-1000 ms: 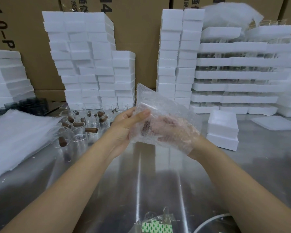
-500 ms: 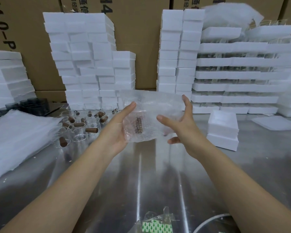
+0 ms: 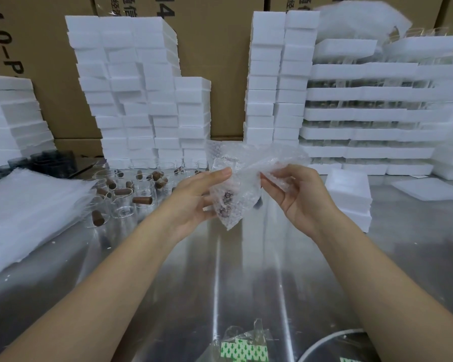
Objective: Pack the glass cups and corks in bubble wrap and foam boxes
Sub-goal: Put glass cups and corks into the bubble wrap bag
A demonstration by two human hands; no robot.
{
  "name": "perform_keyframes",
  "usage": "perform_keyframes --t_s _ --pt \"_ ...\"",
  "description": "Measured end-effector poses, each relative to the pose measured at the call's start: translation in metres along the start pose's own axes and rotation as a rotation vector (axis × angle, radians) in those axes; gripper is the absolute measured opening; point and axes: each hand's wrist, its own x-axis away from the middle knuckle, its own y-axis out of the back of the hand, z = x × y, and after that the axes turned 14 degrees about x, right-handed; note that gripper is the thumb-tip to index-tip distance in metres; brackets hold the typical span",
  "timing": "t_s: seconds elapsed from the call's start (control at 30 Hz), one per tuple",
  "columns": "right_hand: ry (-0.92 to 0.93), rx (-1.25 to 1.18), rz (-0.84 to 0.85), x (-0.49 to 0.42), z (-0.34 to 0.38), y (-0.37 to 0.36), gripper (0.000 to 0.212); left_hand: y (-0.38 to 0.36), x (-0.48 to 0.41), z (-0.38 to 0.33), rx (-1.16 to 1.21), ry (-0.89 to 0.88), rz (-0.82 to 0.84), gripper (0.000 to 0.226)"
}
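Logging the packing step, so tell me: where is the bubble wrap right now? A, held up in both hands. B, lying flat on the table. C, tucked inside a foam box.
A: the left hand and right hand both grip the bubble wrap above the table.

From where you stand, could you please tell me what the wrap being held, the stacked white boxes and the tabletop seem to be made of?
The wrap: clear plastic bubble film, it seems; it shows small air pockets and is crinkled and see-through. The stacked boxes: white foam, going by their matte, slightly grainy faces. The tabletop: probably brushed steel; it is grey with streaky reflections.
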Motion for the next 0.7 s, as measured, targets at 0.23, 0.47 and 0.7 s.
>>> perform_keyframes --t_s 0.23,0.47,0.7 --pt "0.055 0.148 0.067 -0.001 -0.001 -0.001 0.059 -0.009 0.003 0.003 0.089 0.037 -0.043 0.050" --pt "0.494 1.017 0.057 0.000 -0.024 -0.002 0.016 -0.009 0.002 0.008 0.114 0.060 -0.074 0.046" --pt "0.638 1.340 0.083 0.004 -0.032 -0.007 0.019 -0.014 0.005 0.009 -0.004 0.031 -0.059 0.057"
